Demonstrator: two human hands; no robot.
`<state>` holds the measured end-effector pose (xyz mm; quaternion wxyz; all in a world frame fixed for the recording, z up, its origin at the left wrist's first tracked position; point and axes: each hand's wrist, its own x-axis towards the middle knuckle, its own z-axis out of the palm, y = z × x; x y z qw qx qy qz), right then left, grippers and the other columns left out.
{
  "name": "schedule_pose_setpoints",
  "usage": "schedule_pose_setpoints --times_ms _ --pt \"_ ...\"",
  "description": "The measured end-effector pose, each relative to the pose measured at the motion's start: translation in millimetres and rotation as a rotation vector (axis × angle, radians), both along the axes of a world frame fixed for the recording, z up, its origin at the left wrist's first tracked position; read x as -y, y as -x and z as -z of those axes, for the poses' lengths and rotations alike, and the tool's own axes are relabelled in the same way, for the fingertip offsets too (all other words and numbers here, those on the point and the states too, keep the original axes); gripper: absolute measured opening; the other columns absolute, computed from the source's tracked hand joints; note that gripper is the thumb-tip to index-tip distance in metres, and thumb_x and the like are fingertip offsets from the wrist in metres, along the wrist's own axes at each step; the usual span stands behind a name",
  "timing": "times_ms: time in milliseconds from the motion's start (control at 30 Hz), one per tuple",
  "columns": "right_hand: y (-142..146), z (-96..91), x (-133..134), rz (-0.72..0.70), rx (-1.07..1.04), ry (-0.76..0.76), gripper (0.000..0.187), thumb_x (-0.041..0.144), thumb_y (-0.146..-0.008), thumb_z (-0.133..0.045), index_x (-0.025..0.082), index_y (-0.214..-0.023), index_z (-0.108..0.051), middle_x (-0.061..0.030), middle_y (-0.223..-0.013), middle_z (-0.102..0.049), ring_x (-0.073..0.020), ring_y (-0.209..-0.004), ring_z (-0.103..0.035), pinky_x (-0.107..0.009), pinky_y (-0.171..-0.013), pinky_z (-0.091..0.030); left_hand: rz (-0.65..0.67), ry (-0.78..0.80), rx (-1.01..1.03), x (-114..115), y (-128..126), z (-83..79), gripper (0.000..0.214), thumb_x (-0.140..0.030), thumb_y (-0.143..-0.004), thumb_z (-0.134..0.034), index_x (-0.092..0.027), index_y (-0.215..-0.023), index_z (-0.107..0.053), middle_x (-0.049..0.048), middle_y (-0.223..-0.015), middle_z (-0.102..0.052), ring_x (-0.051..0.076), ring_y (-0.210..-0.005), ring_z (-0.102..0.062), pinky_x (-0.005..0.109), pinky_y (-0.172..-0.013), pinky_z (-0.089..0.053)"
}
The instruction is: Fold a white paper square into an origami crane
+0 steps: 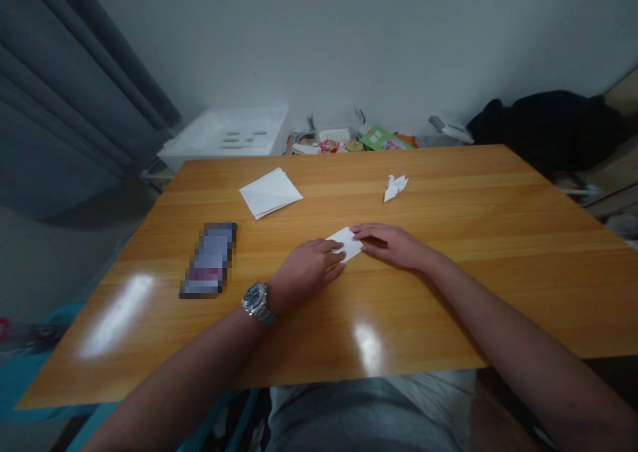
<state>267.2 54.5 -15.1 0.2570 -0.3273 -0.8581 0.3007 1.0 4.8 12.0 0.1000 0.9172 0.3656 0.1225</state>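
A small folded white paper (347, 242) lies on the wooden table (448, 292) between my two hands. My left hand (309, 269), with a metal watch on its wrist, rests with its fingers pressed flat on the paper's left end. My right hand (391, 244) lies with fingers stretched out on the paper's right end. Neither hand lifts the paper off the table.
A stack of white square sheets (270, 193) lies at the far left of the table. A finished folded paper bird (395, 187) stands at the far middle. A phone (210, 259) lies to the left of my hands. Behind the table are a white box (226, 133), clutter and dark cloth (543, 126).
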Motion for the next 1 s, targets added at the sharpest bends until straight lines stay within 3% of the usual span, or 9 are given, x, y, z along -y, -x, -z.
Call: schedule_pose_setpoints --times_ms 333,567,800,1000 --pt "-0.7 -0.4 -1.9 -0.006 -0.023 0.066 0.022 0.030 -0.095 -0.060 0.023 -0.112 -0.073 -0.0093 -0.136 -0.066 -0.0223 -0.128 -0.060 -0.046 -0.112 -0.044 -0.068 -0.030 0.000 -3.0 -7.8 1.0 0.030 -0.036 -0.098 -0.058 -0.017 -0.119 -0.066 0.0097 -0.117 -0.070 0.025 -0.102 -0.065 0.040 -0.092 -0.052" --pt "2.3 -4.1 0.7 0.032 -0.051 0.066 0.020 0.035 -0.096 -0.059 0.023 -0.099 -0.075 -0.0091 -0.129 -0.070 -0.0232 -0.122 -0.063 -0.044 -0.108 -0.046 -0.076 -0.047 0.017 -1.6 -7.9 3.1 0.028 -0.032 -0.100 -0.054 -0.017 -0.120 -0.067 0.0087 -0.118 -0.070 0.025 -0.104 -0.064 0.039 -0.094 -0.052" --pt "8.8 -0.8 -1.3 0.059 -0.097 0.003 0.016 0.032 -0.097 -0.059 0.022 -0.097 -0.071 -0.0093 -0.114 -0.071 -0.0224 -0.107 -0.066 -0.041 -0.097 -0.050 0.002 -0.021 0.038 -2.3 -6.4 4.0 0.030 -0.035 -0.102 -0.051 -0.019 -0.122 -0.066 0.0078 -0.121 -0.070 0.023 -0.108 -0.064 0.038 -0.097 -0.052" --pt "11.5 -3.0 -0.8 0.068 -0.081 -0.027 0.015 0.031 -0.097 -0.058 0.022 -0.096 -0.070 -0.0091 -0.109 -0.070 -0.0233 -0.104 -0.064 -0.041 -0.094 -0.050 0.147 -0.021 0.031 -2.5 -4.5 -1.9 0.038 -0.035 -0.103 -0.050 -0.025 -0.139 -0.055 0.0049 -0.132 -0.066 0.022 -0.117 -0.062 0.038 -0.103 -0.048"
